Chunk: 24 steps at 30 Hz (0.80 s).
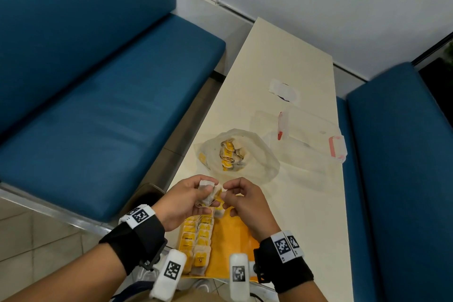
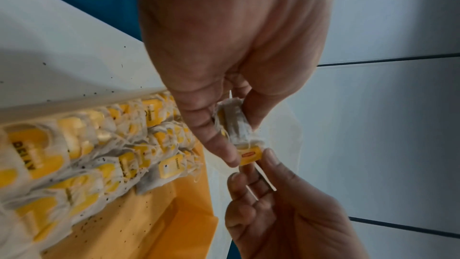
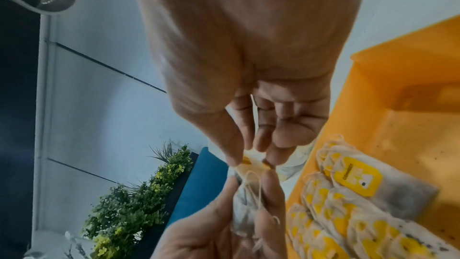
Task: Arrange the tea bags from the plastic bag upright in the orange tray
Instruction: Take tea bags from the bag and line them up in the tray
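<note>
Over cream table (image 1: 289, 56), left hand (image 1: 186, 200) grips crumpled tea bags (image 1: 207, 193) (papery), right hand (image 1: 245, 200) pinching tag (image 2: 250, 156).

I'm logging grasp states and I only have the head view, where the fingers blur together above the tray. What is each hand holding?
Observer: The left wrist view shows the left hand gripping a tea bag between thumb and fingers.
Operator: And the right hand?
Observer: The right hand pinches that bag's yellow tag, seen from both wrist views.
Operator: Is the string loose?
Observer: The right wrist view shows string looped around the bag's top.
Operator: How clean is the orange tray?
Observer: The left wrist view shows dark specks on the orange tray floor beside the rows of tea bags.
</note>
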Motion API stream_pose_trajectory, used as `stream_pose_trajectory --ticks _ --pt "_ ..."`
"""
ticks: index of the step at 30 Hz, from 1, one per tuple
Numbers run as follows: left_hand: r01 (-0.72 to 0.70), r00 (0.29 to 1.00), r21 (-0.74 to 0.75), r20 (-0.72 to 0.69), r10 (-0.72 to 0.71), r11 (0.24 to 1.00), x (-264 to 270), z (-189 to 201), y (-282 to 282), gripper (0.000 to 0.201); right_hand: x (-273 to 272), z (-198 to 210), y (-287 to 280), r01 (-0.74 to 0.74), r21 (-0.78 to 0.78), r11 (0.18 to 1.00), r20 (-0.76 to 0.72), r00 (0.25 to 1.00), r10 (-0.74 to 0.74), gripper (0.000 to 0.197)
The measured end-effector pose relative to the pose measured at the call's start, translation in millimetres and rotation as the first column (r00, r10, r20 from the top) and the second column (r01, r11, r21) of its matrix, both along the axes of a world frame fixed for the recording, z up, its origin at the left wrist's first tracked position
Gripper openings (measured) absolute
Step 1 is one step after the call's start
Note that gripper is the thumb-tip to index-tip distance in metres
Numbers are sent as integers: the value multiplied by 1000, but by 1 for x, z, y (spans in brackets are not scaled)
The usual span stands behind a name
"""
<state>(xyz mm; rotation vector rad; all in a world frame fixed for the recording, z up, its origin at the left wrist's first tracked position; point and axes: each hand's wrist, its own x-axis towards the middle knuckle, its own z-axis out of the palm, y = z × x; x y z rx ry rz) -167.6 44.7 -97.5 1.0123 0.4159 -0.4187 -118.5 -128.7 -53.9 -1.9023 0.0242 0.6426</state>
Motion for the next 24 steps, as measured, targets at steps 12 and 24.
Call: stream_pose_trajectory --ticks 12,24 --pt "-5 999 -116 -39 1 993 5 3 -1 19 -1 -9 -6 16 46 999 67 998 -19 14" --pt "-34 999 -89 -45 30 995 4 6 4 20 7 5 -15 115 130 985 139 981 -133 9"
